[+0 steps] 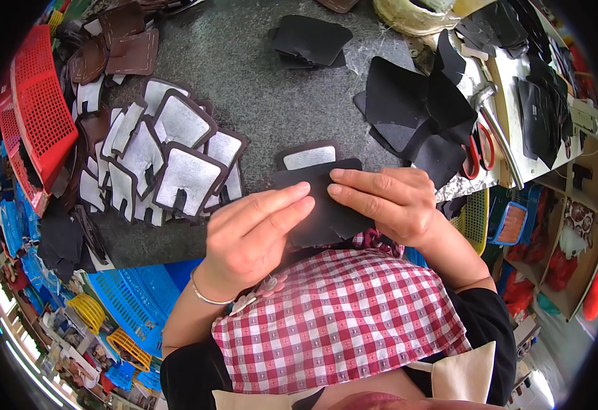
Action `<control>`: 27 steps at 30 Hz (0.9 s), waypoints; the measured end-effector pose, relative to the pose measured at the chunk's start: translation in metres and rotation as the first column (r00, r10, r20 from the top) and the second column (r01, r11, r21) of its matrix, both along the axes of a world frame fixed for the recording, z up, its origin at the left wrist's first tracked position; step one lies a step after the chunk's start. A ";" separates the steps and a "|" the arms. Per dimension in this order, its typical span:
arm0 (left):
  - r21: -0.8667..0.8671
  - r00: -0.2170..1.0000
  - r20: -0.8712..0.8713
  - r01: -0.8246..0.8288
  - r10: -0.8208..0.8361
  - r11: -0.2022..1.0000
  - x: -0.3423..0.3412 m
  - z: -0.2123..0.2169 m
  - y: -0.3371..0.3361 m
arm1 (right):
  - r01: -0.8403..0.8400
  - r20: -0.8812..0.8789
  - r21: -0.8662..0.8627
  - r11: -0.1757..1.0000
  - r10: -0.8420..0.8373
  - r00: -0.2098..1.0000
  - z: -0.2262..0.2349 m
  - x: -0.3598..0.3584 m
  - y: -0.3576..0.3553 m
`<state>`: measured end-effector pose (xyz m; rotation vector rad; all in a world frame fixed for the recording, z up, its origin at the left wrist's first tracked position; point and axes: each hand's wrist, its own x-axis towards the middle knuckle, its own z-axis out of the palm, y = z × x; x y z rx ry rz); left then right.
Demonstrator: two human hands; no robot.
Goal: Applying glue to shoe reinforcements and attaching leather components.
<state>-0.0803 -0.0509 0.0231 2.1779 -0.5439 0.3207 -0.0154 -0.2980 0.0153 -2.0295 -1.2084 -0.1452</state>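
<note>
Grey speckled stone forms the counter (pixel 258 89), crowded with cut leather parts. At its near edge both hands press flat, fingers extended, on a black leather piece (pixel 326 212): the left hand (pixel 254 232) covers its left half, the right hand (pixel 388 198) its upper right, and the fingertips of the two almost meet. Neither hand is closed around the piece. Just behind it, touching its far edge, lies a brown-rimmed piece with grey lining (pixel 308 156). To the left a fanned pile of similar lined pieces (pixel 169 157) overlaps itself, beside a red plastic basket (pixel 36 113). To the right sit loose black leather cutouts (pixel 415 113), red-handled scissors (pixel 480 150) and a hammer (pixel 494 119). A checked apron (pixel 340 321) fills the foreground.
</note>
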 end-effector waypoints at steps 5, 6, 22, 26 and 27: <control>0.167 0.993 0.105 0.028 -0.046 0.986 -0.006 -0.019 0.000 | 0.018 0.181 -0.010 1.000 -0.016 0.983 -0.010 -0.001 0.007; 0.201 0.989 0.143 0.001 -0.030 0.980 -0.006 -0.022 0.000 | 0.027 0.203 -0.046 0.999 -0.017 0.979 -0.010 0.000 0.008; 0.241 0.992 0.110 -0.088 0.063 0.967 -0.006 -0.040 -0.006 | 0.045 0.170 -0.147 0.988 -0.019 0.985 -0.024 0.006 0.014; 0.256 0.994 0.089 -0.083 0.062 0.963 -0.006 -0.039 -0.006 | 0.045 0.135 -0.159 0.986 -0.023 0.991 -0.021 0.008 0.016; 0.258 0.995 0.081 -0.081 0.063 0.963 -0.006 -0.038 -0.006 | 0.040 0.129 -0.162 0.986 -0.019 0.991 -0.021 0.009 0.016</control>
